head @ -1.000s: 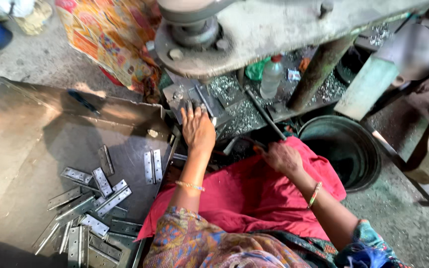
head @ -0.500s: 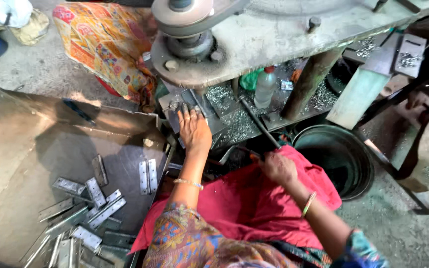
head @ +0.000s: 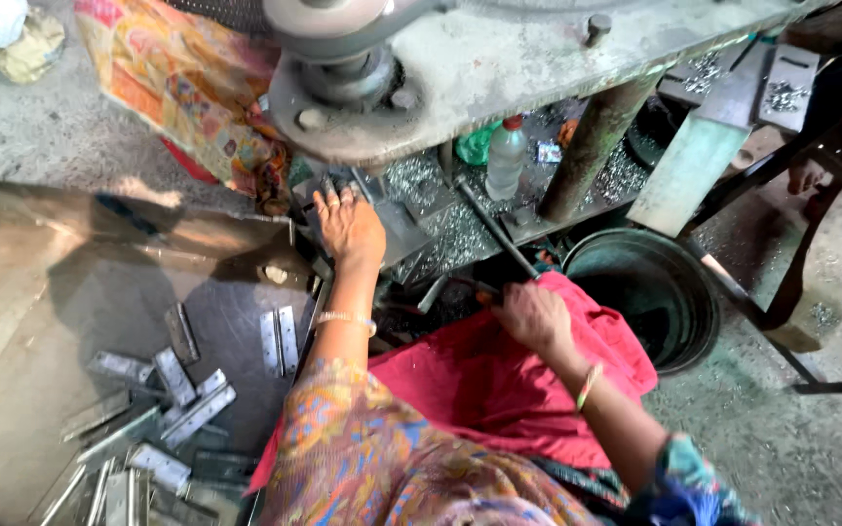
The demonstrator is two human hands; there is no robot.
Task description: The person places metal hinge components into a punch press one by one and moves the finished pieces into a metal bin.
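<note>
Left hand (head: 349,226) stayed flat, fingers spread, on press bed (head: 397,229); right hand (head: 530,314) still closed around lever (head: 494,229).

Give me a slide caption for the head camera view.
Left hand under a press, right hand on its lever.

Grey metal press machine (head: 499,58): top of view, above cluttered lower metal shelf (head: 460,234). Clear plastic bottle with red cap (head: 505,158): upright on shelf, beside rusty round post (head: 592,146). Dark round metal tub (head: 650,292): on floor, right of shelf. Flat grey metal strips (head: 163,409): scattered on sheet-metal tray (head: 41,292), lower left. Red cloth (head: 499,380): between tray and tub.
</note>
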